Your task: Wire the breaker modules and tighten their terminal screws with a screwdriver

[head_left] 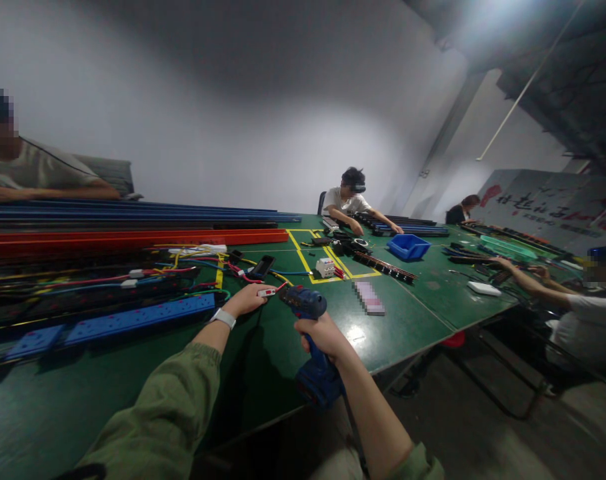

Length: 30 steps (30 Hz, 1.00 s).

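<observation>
My right hand (327, 335) is wrapped round the grip of a blue cordless drill (309, 303), its battery hanging below near the table's front edge. The drill's dark chuck points left, at the small piece in my other hand. Pinched in the fingers of my left hand (247, 301) is a small white connector (267, 292) with red on it. A red wire end seems to show between the connector and the chuck; whether the drill touches them I cannot tell. Behind my hands stands a white breaker-like block (326, 268) with red wires.
Blue socket strips (143, 318), coloured wires (183, 270) and a long red rail (133, 240) lie at left. A pink-and-white pixelated rectangle (369, 297), a blue bin (409, 247) and a copper-coloured strip (387, 267) lie on the green table (413, 320). Several people sit around it.
</observation>
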Tool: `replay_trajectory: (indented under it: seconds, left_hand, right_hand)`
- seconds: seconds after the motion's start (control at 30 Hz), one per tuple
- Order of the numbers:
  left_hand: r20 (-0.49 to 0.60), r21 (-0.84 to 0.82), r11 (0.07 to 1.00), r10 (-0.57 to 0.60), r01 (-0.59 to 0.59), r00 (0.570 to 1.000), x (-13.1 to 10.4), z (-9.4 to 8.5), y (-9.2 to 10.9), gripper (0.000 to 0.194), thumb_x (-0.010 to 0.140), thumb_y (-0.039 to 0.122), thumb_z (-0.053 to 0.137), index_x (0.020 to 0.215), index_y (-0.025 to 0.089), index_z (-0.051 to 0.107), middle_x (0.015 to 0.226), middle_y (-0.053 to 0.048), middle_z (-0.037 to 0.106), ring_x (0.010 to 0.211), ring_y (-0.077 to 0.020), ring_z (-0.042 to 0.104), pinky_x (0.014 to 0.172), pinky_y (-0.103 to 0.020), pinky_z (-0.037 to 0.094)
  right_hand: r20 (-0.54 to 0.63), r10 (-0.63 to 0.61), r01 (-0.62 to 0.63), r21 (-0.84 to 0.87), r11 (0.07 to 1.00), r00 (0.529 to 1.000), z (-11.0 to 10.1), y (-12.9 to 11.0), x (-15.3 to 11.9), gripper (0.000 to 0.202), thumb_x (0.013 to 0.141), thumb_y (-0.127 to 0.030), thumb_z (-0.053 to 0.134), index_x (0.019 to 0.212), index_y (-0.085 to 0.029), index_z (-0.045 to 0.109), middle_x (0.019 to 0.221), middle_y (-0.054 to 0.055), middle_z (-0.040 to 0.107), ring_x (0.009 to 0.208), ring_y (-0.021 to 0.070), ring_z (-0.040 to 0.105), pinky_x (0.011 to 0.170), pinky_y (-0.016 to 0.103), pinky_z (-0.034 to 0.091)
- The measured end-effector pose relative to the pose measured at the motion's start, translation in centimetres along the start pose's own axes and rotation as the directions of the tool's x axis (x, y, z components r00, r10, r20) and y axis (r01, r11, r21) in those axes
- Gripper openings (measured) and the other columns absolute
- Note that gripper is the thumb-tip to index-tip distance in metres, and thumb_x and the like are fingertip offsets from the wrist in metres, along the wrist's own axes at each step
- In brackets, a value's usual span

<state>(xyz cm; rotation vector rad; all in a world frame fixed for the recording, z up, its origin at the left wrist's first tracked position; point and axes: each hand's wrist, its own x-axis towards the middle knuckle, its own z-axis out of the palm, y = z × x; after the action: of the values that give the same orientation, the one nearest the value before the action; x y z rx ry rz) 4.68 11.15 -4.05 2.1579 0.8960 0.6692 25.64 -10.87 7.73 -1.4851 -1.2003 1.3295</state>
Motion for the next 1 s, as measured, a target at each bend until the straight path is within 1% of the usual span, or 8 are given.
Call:
replay_trajectory:
  seconds: [0.2, 0.33, 0.53, 0.7, 1.0]
  left_hand:
    - [0.008, 0.008, 1.000, 0.006, -0.006, 1.000, 0.18, 0.02, -0.30, 0.061, 0.068, 0.014, 0.055, 0.128, 0.022, 0.069, 0.123, -0.003, 0.072, 0.109, -0.0224, 0.066, 0.099, -0.030, 0.047]
    - [0.008, 0.004, 1.000, 0.012, -0.012, 1.000, 0.12, -0.02, -0.12, 0.061, 0.069, 0.014, 0.055, 0.127, 0.022, 0.069, 0.123, -0.003, 0.072, 0.111, -0.0224, 0.066, 0.101, -0.030, 0.046]
    - [0.003, 0.004, 1.000, 0.007, -0.007, 1.000, 0.02, -0.09, 0.11, 0.061, 0.068, 0.015, 0.055, 0.127, 0.021, 0.069, 0.124, -0.004, 0.072, 0.111, -0.0232, 0.066, 0.101, -0.031, 0.046]
    - [0.011, 0.004, 1.000, -0.005, 0.005, 1.000, -0.01, -0.15, 0.17, 0.062, 0.067, 0.015, 0.055, 0.128, 0.021, 0.069, 0.121, -0.004, 0.073, 0.107, -0.0229, 0.067, 0.099, -0.031, 0.047]
    - [0.008, 0.004, 1.000, 0.009, -0.009, 1.000, -0.10, -0.08, 0.29, 0.061, 0.068, 0.016, 0.054, 0.127, 0.021, 0.069, 0.122, -0.005, 0.072, 0.109, -0.0220, 0.066, 0.102, -0.031, 0.045]
  right_hand:
    - [-0.004, -0.002, 0.002, -0.004, 1.000, 1.000, 0.01, -0.08, -0.10, 0.009, 0.070, -0.017, 0.058, 0.072, -0.020, 0.050, 0.042, -0.007, 0.047, 0.038, 0.0108, 0.047, 0.043, 0.021, 0.033]
    - [-0.004, -0.004, 0.004, -0.018, 1.000, 1.000, 0.04, -0.14, -0.17, 0.008, 0.071, -0.017, 0.058, 0.072, -0.019, 0.050, 0.043, -0.006, 0.048, 0.038, 0.0106, 0.046, 0.042, 0.021, 0.033]
    - [-0.008, 0.003, -0.003, -0.007, 1.000, 1.000, -0.01, 0.00, 0.02, 0.010, 0.070, -0.017, 0.059, 0.075, -0.020, 0.051, 0.043, -0.007, 0.048, 0.038, 0.0109, 0.048, 0.043, 0.021, 0.034]
    - [0.007, -0.003, 0.003, 0.000, 1.000, 1.000, -0.10, 0.15, 0.20, 0.011, 0.069, -0.018, 0.060, 0.076, -0.019, 0.051, 0.043, -0.007, 0.048, 0.038, 0.0110, 0.048, 0.042, 0.021, 0.033]
    - [0.003, -0.026, 0.026, 0.009, 1.000, 1.000, -0.09, 0.24, 0.18, 0.012, 0.070, -0.018, 0.060, 0.078, -0.019, 0.051, 0.042, -0.008, 0.046, 0.038, 0.0112, 0.047, 0.042, 0.021, 0.033]
